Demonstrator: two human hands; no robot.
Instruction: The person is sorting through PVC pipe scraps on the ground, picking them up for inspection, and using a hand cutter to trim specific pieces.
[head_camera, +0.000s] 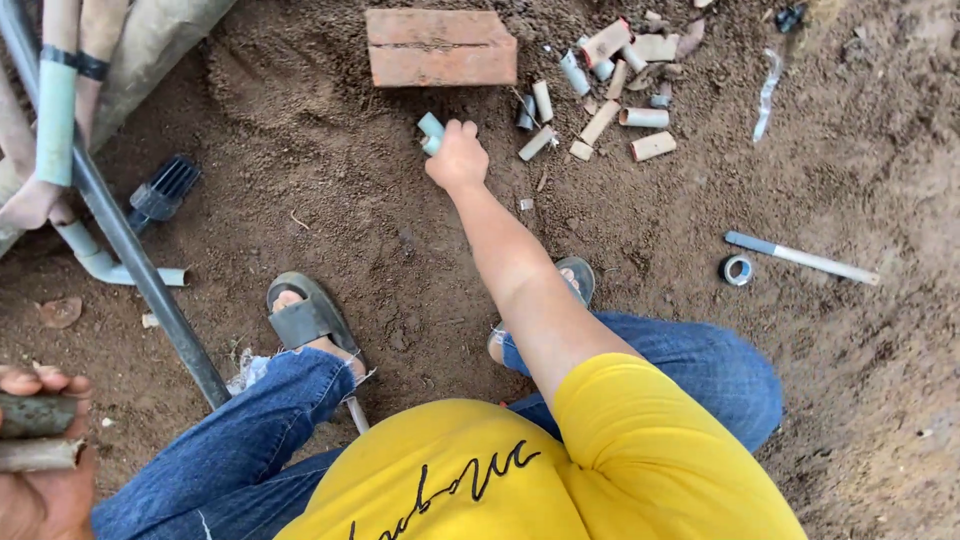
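Nearest, at the lower left corner, the left hand (40, 470) is clenched around two dark pipe stubs (35, 432), while the right hand (457, 158) reaches out over the dirt ground (330, 190), its fingers grasping a pale green elbow fitting (431, 132) just short of the brick (440, 47). A firm hold and a straight lift would seem best, since cut pipe offcuts (620, 90) crowd the right side and the long dark pipe (130, 250) bounds the left.
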